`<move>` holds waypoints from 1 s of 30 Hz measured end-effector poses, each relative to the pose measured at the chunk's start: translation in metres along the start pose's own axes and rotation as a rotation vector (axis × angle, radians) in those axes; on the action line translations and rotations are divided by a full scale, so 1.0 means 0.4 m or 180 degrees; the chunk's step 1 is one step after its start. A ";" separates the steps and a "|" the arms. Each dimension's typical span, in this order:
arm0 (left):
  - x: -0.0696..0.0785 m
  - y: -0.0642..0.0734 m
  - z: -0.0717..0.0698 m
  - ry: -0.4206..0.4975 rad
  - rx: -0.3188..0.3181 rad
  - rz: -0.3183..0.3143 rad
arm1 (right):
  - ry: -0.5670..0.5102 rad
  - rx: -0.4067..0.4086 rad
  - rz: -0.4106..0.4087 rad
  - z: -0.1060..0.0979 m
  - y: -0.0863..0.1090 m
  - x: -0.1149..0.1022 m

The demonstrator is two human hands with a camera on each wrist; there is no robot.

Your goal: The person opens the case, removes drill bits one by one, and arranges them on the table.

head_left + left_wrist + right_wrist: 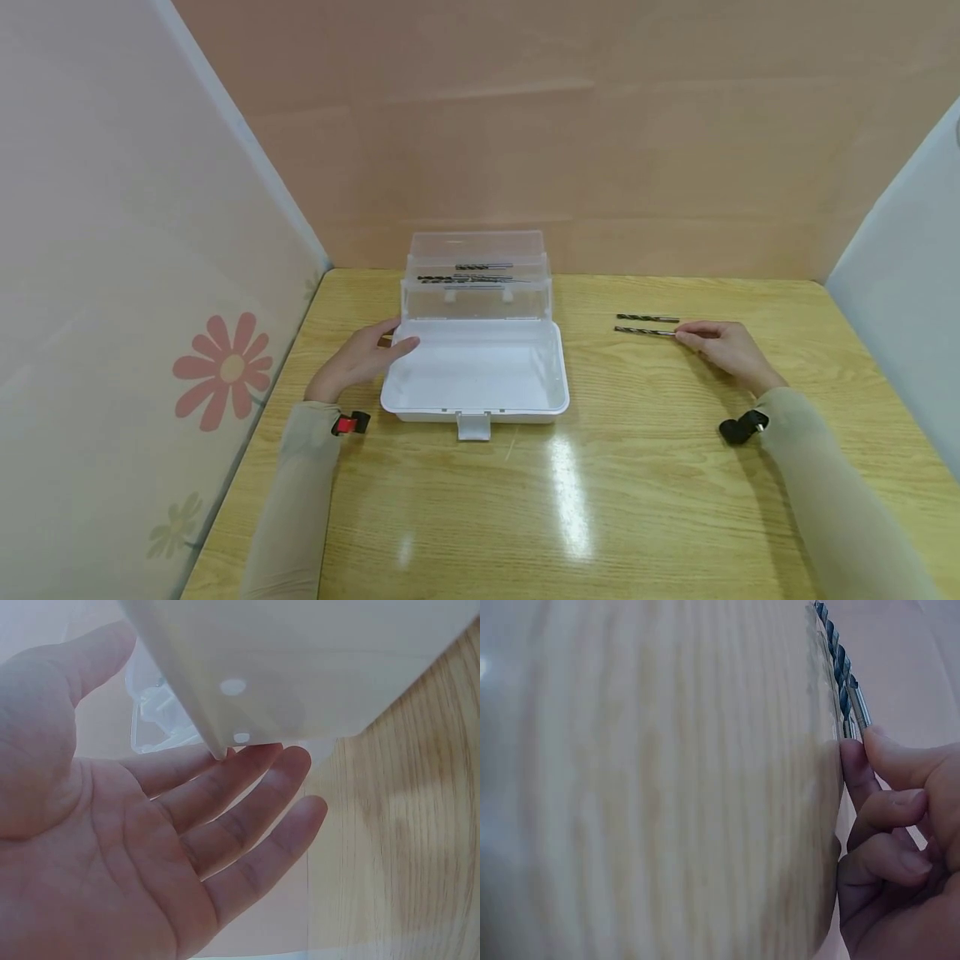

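Observation:
On the right of the head view, my right hand [720, 343] pinches the shank end of a drill bit [642, 331] between thumb and fingertips. The right wrist view shows the thumb and index finger at the smooth shank [860, 705], low beside the tabletop, other fingers curled. A second drill bit [637, 317] lies just behind it on the table. My left hand [363, 354] is at the left rear corner of an open white plastic box [480, 375]. Its fingers [247, 825] extend along the box's outside, fingertips at its edge, while the thumb reaches over the rim.
Clear tiered trays [476, 304] stand raised at the back of the box, with several drill bits [483, 267] in them. A latch [473, 427] hangs at the box's front. The wooden table [637, 500] is bounded by a left partition [135, 250] and a back wall [600, 142].

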State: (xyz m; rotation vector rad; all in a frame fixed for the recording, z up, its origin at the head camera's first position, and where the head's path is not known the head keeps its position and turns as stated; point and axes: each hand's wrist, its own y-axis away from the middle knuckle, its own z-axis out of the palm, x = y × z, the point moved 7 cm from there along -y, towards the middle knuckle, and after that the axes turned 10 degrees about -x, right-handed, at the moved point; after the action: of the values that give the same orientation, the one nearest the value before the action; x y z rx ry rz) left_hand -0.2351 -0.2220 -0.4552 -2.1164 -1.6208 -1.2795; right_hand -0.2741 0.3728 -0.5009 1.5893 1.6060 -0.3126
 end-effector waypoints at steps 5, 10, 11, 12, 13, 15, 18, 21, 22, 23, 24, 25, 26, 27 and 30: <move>0.000 0.000 0.000 0.0027 -0.0002 -0.0020 | 0.0216 0.0021 0.0028 -0.004 0.000 -0.001; -0.001 -0.001 0.000 0.0034 0.0003 -0.0020 | 0.0260 -0.0045 -0.0006 -0.003 -0.003 -0.003; -0.001 0.000 0.000 0.0038 0.0006 -0.0021 | 0.0252 -0.0068 -0.0018 -0.002 -0.004 -0.004; -0.001 0.000 0.000 0.0036 0.0009 -0.0017 | 0.0236 -0.0087 -0.0019 -0.001 -0.005 -0.003; -0.001 0.000 0.000 0.0036 0.0014 -0.0018 | 0.0214 -0.0107 -0.0032 0.000 -0.006 -0.003; -0.001 0.000 0.001 0.0030 0.0020 -0.0017 | 0.0188 -0.0138 -0.0037 0.001 -0.009 -0.002; 0.000 0.000 0.002 0.0048 0.0021 -0.0014 | 0.0179 -0.0165 -0.0055 0.000 -0.013 0.001; 0.001 -0.001 0.002 0.0050 0.0014 -0.0004 | 0.0224 -0.0150 -0.0083 -0.001 -0.014 0.002; 0.001 -0.001 0.002 0.0050 0.0015 -0.0005 | 0.0242 -0.0141 -0.0105 -0.002 -0.015 0.001; 0.001 -0.001 0.002 0.0047 0.0018 -0.0003 | 0.0273 -0.0132 -0.0126 -0.003 -0.015 0.001; 0.001 -0.002 0.002 0.0041 0.0020 0.0000 | 0.0291 -0.0125 -0.0155 -0.003 -0.015 -0.002; 0.000 -0.003 0.002 0.0036 0.0021 0.0004 | 0.0311 -0.0119 -0.0178 -0.003 -0.015 -0.005; 0.000 -0.002 0.002 0.0045 0.0021 0.0007 | 0.0338 -0.0114 -0.0196 -0.004 -0.014 -0.008; 0.000 -0.003 0.002 0.0045 0.0024 0.0007 | 0.0351 -0.0119 -0.0210 -0.004 -0.014 -0.010; -0.003 -0.002 0.002 0.0053 0.0023 0.0002 | 0.0388 -0.0121 -0.0228 -0.004 -0.014 -0.017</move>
State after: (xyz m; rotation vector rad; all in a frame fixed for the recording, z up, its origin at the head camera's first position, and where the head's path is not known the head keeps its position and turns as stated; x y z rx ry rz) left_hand -0.2355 -0.2220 -0.4566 -2.0964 -1.6155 -1.2855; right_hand -0.2806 0.3682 -0.4973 1.5500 1.7545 -0.2254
